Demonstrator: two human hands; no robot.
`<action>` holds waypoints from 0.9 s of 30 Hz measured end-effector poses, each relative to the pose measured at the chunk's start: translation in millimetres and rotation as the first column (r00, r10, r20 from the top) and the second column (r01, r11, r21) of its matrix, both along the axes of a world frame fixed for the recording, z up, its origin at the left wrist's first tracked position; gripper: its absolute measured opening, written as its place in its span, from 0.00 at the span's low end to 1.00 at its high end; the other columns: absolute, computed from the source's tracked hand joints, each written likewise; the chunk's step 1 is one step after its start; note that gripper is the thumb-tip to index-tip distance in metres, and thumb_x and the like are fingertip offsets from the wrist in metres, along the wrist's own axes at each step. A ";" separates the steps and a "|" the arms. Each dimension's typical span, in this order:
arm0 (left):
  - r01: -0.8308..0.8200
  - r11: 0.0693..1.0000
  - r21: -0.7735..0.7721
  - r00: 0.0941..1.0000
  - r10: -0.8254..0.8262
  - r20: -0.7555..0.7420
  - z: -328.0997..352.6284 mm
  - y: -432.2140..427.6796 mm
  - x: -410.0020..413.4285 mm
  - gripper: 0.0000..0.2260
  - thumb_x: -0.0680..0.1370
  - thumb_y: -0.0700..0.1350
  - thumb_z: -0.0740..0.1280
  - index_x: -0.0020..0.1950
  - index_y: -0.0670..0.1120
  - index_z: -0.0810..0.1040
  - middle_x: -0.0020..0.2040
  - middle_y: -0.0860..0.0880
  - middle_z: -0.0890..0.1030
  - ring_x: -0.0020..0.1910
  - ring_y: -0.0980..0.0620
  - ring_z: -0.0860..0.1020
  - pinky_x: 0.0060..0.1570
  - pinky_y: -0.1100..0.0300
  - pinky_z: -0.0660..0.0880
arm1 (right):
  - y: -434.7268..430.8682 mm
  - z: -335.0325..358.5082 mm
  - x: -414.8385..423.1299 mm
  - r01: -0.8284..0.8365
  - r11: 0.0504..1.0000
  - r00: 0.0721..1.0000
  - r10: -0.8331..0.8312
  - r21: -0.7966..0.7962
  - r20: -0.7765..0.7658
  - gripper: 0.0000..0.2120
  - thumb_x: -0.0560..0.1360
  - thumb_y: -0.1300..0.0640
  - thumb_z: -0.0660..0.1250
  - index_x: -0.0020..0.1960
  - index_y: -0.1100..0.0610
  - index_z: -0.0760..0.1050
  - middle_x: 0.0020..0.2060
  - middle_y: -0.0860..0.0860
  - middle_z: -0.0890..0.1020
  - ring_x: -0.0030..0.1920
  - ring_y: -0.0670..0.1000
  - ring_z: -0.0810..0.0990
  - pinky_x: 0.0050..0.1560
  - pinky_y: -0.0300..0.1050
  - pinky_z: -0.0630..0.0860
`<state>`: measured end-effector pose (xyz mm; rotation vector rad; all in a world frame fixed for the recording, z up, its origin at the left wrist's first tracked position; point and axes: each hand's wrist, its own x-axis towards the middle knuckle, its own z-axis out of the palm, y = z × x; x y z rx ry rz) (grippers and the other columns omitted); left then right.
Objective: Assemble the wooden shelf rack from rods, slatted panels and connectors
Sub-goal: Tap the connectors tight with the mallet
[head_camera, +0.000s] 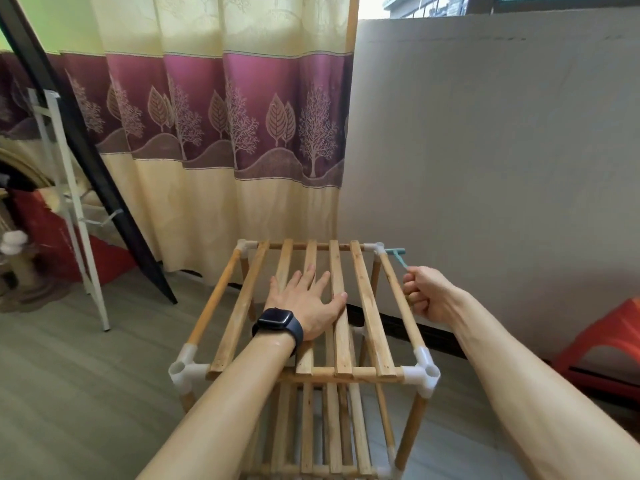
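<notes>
Rack point(216, 296), left hand point(308, 303) flat atop, right hand point(424, 294) gripping mallet point(395, 252)

No legible text, label, brand, number or sign anywhere in view.

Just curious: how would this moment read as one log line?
left hand flat on top panel | right hand grips teal hammer near far-right connector

Patterned curtain point(221, 133) — red stool point(609, 327)
</notes>
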<state>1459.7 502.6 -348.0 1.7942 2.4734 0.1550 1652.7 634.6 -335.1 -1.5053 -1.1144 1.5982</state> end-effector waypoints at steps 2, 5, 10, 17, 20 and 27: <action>0.005 1.000 -0.001 1.000 -0.005 0.001 0.7 -0.5 -1.0 0.31 0.79 0.71 0.44 0.81 0.62 0.47 0.82 0.52 0.44 0.81 0.48 0.48 0.76 0.37 0.40 | 6.3 2.8 -1.0 0.133 0.990 0.990 -0.131 0.041 -0.050 0.16 0.82 0.58 0.47 0.38 0.52 0.64 0.24 0.46 0.63 0.18 0.44 0.56 0.17 0.33 0.54; 0.005 1.000 -0.013 1.000 -0.005 -0.010 1.6 0.6 1.4 0.31 0.79 0.71 0.43 0.81 0.63 0.46 0.83 0.52 0.44 0.81 0.48 0.48 0.76 0.37 0.40 | 4.0 6.8 -0.9 0.180 0.984 0.982 -0.179 0.005 -0.056 0.14 0.82 0.58 0.46 0.41 0.52 0.65 0.26 0.47 0.62 0.19 0.44 0.57 0.17 0.34 0.54; 0.009 1.000 -0.019 1.000 -0.009 -0.006 2.2 -1.0 -0.2 0.31 0.79 0.71 0.43 0.81 0.63 0.46 0.82 0.53 0.44 0.81 0.48 0.48 0.76 0.36 0.40 | 1.7 16.7 -9.7 0.038 0.983 0.980 -0.071 0.179 0.184 0.16 0.84 0.52 0.49 0.49 0.57 0.72 0.30 0.50 0.70 0.25 0.49 0.66 0.23 0.39 0.64; 0.012 1.000 -0.017 1.000 -0.012 0.004 2.3 -1.2 -0.3 0.31 0.79 0.71 0.43 0.80 0.64 0.47 0.83 0.53 0.44 0.81 0.48 0.48 0.76 0.37 0.40 | -17.2 40.0 -14.0 -0.385 0.759 0.642 -0.189 0.525 0.743 0.24 0.85 0.44 0.46 0.61 0.59 0.74 0.46 0.56 0.77 0.49 0.60 0.77 0.49 0.51 0.70; 0.019 1.000 -0.022 1.000 -0.019 0.020 2.7 -0.8 -0.6 0.31 0.79 0.71 0.43 0.80 0.63 0.47 0.83 0.53 0.44 0.81 0.48 0.48 0.76 0.37 0.39 | -22.9 41.0 -17.2 -0.545 0.771 0.334 -0.161 0.329 0.929 0.25 0.85 0.44 0.46 0.61 0.56 0.77 0.42 0.53 0.75 0.44 0.57 0.74 0.46 0.49 0.69; 0.084 0.996 0.009 0.970 -0.083 0.229 15.4 -5.6 -12.0 0.30 0.81 0.68 0.50 0.81 0.60 0.52 0.83 0.51 0.47 0.81 0.49 0.47 0.76 0.40 0.40 | -24.4 60.0 -35.6 -0.519 0.674 0.522 -0.237 0.526 0.819 0.25 0.85 0.45 0.44 0.59 0.55 0.77 0.45 0.55 0.76 0.45 0.58 0.73 0.47 0.50 0.69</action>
